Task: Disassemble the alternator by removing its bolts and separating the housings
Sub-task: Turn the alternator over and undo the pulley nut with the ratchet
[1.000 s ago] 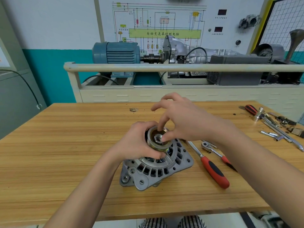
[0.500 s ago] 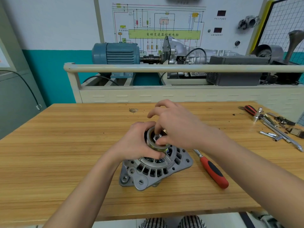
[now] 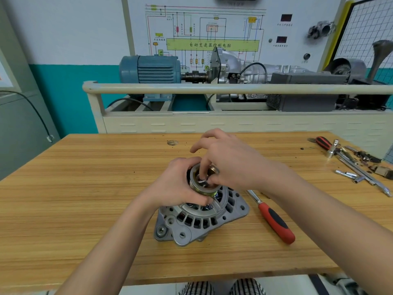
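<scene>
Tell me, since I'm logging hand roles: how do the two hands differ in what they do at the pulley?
The left hand wraps the pulley around its grooved rim; the right hand reaches in from above, fingertips pinching the nut at its centre. Left comes from the near left, right from the far right. Both work on the alternator.

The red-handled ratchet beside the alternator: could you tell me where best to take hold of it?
Grip the ratchet by its thick red-and-black handle, from above and from the right. It lies flat on the table, handle end nearer the person, while the right hand covers its head end.
</scene>
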A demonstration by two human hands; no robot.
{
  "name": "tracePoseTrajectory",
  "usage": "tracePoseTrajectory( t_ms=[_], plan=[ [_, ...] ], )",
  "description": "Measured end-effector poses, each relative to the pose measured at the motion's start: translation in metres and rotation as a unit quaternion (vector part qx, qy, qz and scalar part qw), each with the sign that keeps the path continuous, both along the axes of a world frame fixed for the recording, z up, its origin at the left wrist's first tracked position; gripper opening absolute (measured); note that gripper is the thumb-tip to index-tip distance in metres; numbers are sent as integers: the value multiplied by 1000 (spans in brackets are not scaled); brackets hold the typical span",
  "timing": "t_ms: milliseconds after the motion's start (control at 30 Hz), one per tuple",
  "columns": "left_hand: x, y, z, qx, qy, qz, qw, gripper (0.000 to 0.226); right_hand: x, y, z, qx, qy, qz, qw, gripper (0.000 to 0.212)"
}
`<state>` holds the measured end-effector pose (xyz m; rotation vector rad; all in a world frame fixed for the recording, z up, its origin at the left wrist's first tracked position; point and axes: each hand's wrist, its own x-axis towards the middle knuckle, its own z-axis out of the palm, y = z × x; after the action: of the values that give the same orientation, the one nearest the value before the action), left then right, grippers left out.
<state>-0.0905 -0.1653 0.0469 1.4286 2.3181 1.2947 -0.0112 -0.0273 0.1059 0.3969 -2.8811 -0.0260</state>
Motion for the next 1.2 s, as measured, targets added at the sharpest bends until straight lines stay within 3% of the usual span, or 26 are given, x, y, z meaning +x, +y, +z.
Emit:
tracePoseTrajectory(
  t_ms=[167,267,367,433,567,800,867,1033,1100,1200],
  plan=[
    [1,0,2,-4,7,-2,1000,43,1,5,1,-3,-1,-8,1000,9],
    [2,0,2,-4,4,-1,1000,44,7,19,7,-124,-17,-12,992,10],
    [3,-1,3,-7,4,2,1000,55,18,46,5,-267,-6,-61,962,19],
    [4,-2,4,-6,9,12,1000,60,22,66,-8,-296,6,-124,947,22],
    [10,-2,5,-17,56,71,996,62,21,90,-54,-295,-40,-224,928,20],
    [21,-3,9,-16,116,113,987,70,6,85,-120,-167,-78,-237,954,14],
    [21,-5,9,-15,114,103,988,71,2,81,-128,-113,-56,-233,964,5],
    [16,-8,8,10,32,58,998,72,-4,79,-127,-66,-69,-230,969,11],
    [14,-8,7,29,0,39,999,74,-6,82,-111,-154,-33,-238,958,27],
    [12,-8,6,47,-16,32,998,82,1,70,-68,-400,116,-196,888,21]
  ],
)
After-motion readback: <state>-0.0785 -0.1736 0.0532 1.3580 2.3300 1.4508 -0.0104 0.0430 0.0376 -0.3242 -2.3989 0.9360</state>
